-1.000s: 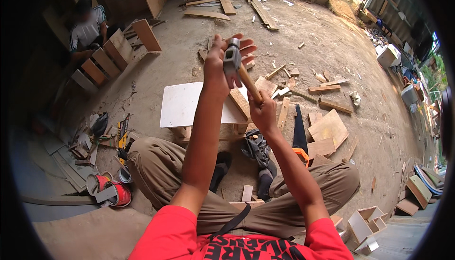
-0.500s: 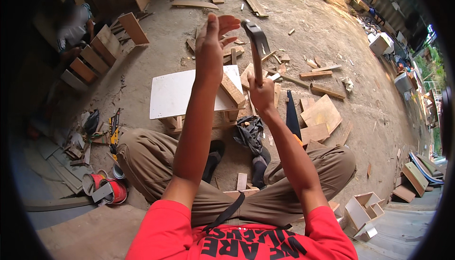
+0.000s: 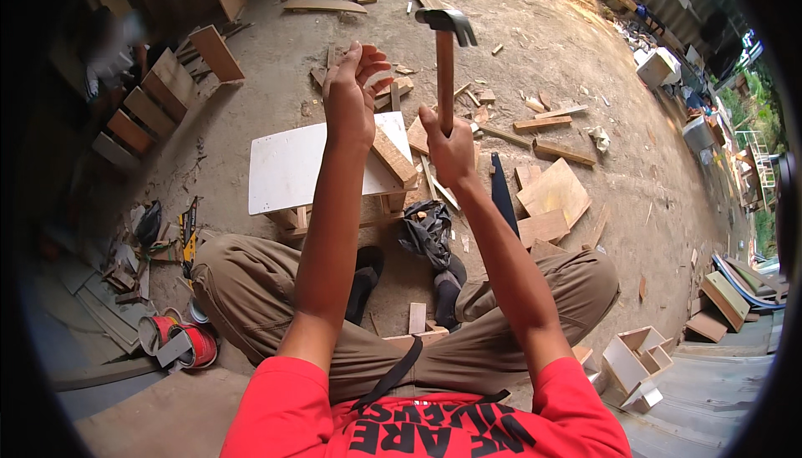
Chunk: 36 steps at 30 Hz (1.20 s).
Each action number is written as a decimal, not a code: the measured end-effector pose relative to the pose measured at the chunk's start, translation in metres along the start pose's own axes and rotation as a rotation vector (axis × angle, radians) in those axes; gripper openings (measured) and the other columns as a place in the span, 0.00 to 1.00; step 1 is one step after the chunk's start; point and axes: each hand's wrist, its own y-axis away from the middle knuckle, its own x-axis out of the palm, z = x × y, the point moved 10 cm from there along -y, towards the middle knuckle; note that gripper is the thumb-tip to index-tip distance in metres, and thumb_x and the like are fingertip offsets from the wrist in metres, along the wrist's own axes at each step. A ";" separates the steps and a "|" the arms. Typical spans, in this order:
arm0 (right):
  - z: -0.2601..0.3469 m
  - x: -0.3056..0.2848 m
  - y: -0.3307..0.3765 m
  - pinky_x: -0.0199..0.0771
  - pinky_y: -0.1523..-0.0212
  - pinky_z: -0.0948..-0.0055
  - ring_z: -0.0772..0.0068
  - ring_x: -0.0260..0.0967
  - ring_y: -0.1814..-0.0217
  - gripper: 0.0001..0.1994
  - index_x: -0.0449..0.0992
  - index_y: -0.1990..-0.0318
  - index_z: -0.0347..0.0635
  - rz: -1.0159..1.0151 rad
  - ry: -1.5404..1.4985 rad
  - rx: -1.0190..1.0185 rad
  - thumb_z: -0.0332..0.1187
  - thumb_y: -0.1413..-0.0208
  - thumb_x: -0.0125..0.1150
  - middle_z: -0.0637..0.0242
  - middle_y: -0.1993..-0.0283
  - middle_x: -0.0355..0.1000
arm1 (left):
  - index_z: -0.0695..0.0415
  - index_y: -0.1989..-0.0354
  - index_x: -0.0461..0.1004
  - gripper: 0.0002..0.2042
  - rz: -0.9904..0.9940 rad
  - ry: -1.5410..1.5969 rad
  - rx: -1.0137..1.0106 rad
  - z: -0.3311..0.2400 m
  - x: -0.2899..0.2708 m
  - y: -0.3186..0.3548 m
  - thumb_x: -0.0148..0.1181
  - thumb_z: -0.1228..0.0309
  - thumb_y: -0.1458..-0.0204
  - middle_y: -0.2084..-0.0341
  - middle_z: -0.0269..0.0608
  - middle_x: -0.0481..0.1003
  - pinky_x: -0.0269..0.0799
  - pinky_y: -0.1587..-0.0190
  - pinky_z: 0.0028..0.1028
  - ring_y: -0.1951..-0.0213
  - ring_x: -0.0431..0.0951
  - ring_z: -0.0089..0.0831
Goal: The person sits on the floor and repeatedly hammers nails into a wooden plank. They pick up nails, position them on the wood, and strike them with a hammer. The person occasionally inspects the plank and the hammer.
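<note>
My right hand [image 3: 451,153] is wrapped round the wooden handle of a claw hammer [image 3: 445,61], held upright with its dark head on top and the claw toward the right. To its left, my left hand [image 3: 352,94] is raised with the fingers apart and slightly curved; nothing shows in it. Below both hands stands a low wooden frame topped by a white board [image 3: 280,170]. A thick wood block [image 3: 393,157] lies on the board's right side. My left forearm hides part of the board.
A handsaw [image 3: 501,195] and plywood pieces [image 3: 555,195] lie right of the board. A black plastic bag [image 3: 428,232] is by my feet. Red cans [image 3: 199,348] stand at lower left, a small white box with compartments [image 3: 635,358] at lower right. Another person [image 3: 113,61] sits far left near planks.
The hammer has turned so that its head shows side-on, and its handle stands straighter. My left hand has shifted a little left and down. The whole view has moved slightly.
</note>
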 end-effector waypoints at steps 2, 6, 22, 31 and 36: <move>0.006 -0.007 0.011 0.46 0.83 0.72 0.86 0.47 0.83 0.25 0.65 0.84 0.42 -0.199 -0.049 -0.133 0.46 0.38 0.59 0.79 0.86 0.55 | 0.56 0.58 0.73 0.12 -0.004 -0.001 -0.046 0.007 0.005 0.000 0.50 0.60 0.36 0.64 0.38 0.76 0.69 0.51 0.37 0.58 0.75 0.31; 0.006 0.001 0.007 0.51 0.84 0.69 0.83 0.54 0.85 0.25 0.67 0.86 0.36 -0.032 0.236 0.086 0.41 0.37 0.57 0.73 0.89 0.59 | 0.56 0.57 0.72 0.14 -0.008 0.003 -0.054 0.012 -0.004 0.003 0.47 0.58 0.35 0.63 0.38 0.76 0.68 0.51 0.38 0.57 0.75 0.31; -0.088 0.007 0.023 0.61 0.80 0.65 0.74 0.62 0.84 0.22 0.72 0.83 0.33 -0.103 0.140 0.173 0.41 0.42 0.60 0.61 0.88 0.63 | 0.54 0.59 0.72 0.07 -0.044 0.011 -0.073 0.041 -0.009 -0.005 0.53 0.65 0.39 0.72 0.30 0.74 0.72 0.58 0.33 0.67 0.76 0.24; -0.083 0.008 0.016 0.51 0.86 0.78 0.85 0.52 0.86 0.20 0.67 0.73 0.44 0.242 -0.334 0.358 0.50 0.39 0.61 0.80 0.84 0.54 | 0.51 0.65 0.72 0.04 -0.158 0.074 -0.075 0.048 -0.033 -0.010 0.55 0.66 0.41 0.75 0.28 0.72 0.70 0.59 0.34 0.70 0.75 0.25; -0.048 -0.010 -0.002 0.45 0.87 0.79 0.85 0.46 0.88 0.20 0.64 0.70 0.46 0.140 -0.496 0.347 0.51 0.35 0.56 0.80 0.84 0.52 | 0.49 0.67 0.71 0.04 -0.186 0.073 -0.132 0.065 -0.038 -0.008 0.55 0.66 0.41 0.76 0.28 0.72 0.70 0.59 0.33 0.70 0.74 0.25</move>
